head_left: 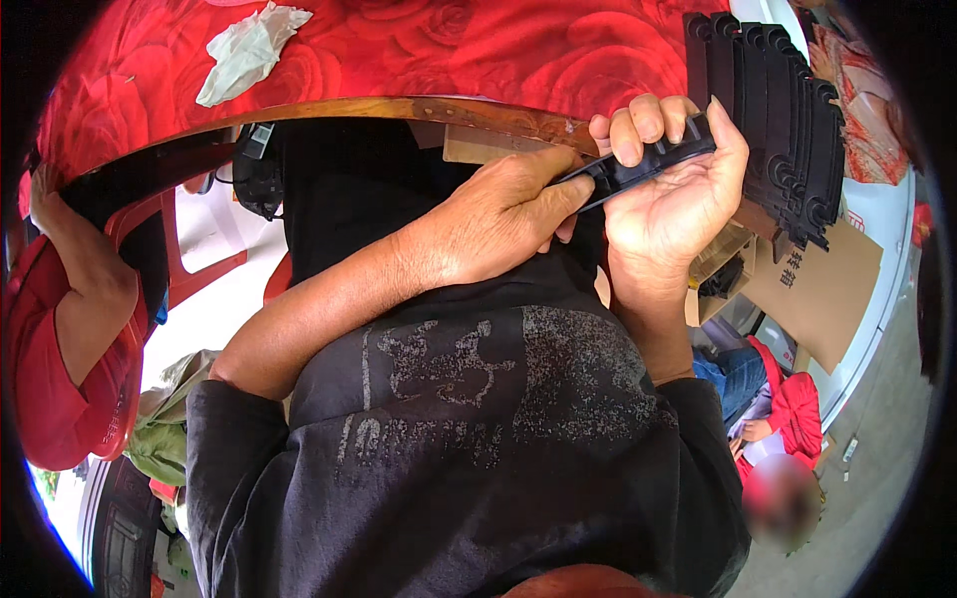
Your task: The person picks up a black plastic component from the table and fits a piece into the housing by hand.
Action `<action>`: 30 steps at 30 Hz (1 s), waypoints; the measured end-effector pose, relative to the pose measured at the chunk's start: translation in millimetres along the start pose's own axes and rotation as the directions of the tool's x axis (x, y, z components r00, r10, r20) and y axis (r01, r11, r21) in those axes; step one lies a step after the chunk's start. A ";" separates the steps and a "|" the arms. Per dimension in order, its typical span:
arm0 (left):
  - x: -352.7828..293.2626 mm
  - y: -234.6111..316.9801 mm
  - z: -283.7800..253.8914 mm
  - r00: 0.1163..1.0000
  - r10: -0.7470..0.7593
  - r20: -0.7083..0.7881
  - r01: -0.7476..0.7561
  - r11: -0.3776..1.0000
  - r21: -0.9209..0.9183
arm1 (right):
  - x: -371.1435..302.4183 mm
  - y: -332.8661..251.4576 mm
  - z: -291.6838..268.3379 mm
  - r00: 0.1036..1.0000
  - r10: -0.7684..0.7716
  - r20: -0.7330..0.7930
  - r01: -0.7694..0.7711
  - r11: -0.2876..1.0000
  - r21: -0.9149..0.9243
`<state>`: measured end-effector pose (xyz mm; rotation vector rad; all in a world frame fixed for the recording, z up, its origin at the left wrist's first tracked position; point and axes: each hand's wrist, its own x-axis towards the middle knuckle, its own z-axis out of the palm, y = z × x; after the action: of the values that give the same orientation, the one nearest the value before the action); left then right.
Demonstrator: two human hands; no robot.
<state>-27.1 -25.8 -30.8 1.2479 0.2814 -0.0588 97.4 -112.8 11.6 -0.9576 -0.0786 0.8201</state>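
A black ridged plastic strip is held at a slant in front of my chest, just at the table's near edge. My left hand pinches its lower end between thumb and fingers. Around the upper end my right hand is closed, palm turned up, with fingertips curled over the strip. What lies under my left fingers is hidden. Beside my right hand, at the table's right end, a row of similar long black plastic parts lies stacked side by side.
A red rose-patterned cloth covers the table, with a crumpled white plastic bag on it. Below the right end are an open cardboard box and a cardboard sheet. People in red sit at left and lower right, near a red chair.
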 end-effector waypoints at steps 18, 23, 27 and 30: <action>1.9 3.9 2.7 0.992 -0.039 -0.117 0.047 0.997 0.061 | 2.5 5.5 -6.8 0.999 0.019 0.040 -0.019 1.000 0.006; 3.6 2.9 -3.7 0.993 -0.120 -0.007 0.120 0.993 0.017 | 12.0 5.7 -8.1 0.998 0.062 0.015 -0.063 0.998 0.030; -2.2 7.9 -8.4 1.000 0.022 -0.010 -0.022 0.999 -0.036 | 15.4 1.5 -5.8 0.997 0.068 -0.023 -0.067 0.997 0.040; -4.4 9.8 -8.9 0.977 0.185 -0.110 -0.175 0.980 0.095 | 21.7 -0.3 -10.6 0.997 0.079 -0.013 -0.078 0.996 0.044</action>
<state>-30.9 -14.8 -23.2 1.3591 0.2691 0.1613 117.1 -106.1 -0.7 -0.9300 -0.0098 0.8834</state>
